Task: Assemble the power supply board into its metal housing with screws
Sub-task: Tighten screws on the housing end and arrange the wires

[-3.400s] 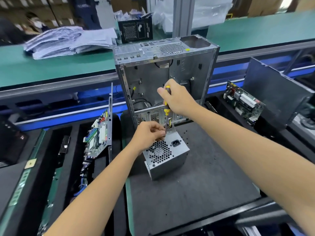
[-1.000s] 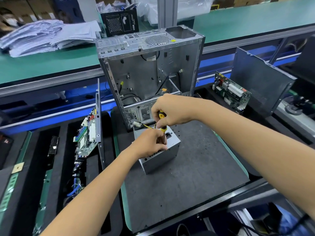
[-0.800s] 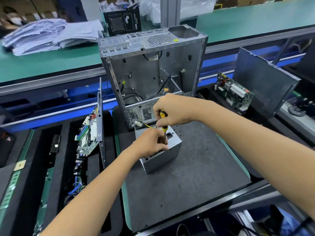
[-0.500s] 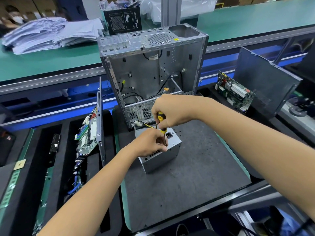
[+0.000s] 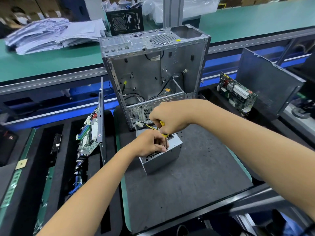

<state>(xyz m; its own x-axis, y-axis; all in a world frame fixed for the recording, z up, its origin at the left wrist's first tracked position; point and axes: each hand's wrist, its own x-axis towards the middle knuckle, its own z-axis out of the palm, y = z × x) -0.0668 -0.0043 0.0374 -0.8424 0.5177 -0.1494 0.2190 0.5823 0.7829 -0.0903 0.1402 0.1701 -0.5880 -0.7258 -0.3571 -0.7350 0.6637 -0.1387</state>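
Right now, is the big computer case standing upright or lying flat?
Upright. The computer case stands on end behind the mat, open side facing the camera, bare interior visible.

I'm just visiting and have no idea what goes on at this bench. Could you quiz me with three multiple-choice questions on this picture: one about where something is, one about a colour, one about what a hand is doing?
1. Where does the small metal power supply box stand?
A. On the dark mat in front of the open computer case
B. Inside the open computer case
C. On the green belt beside the papers

2. What colour is the screwdriver handle?
A. Red and white
B. Yellow and black
C. All blue

3. What is the right hand doing?
A. Lying flat on the mat
B. Lifting the computer case
C. Gripping the screwdriver, tip down on the box

Answers:
1 A: the box sits on the dark mat, just in front of the open computer case.
2 B: yellow and black show below the fingers.
3 C: its fingers curl round the handle, while the left hand pinches at the shaft's tip.
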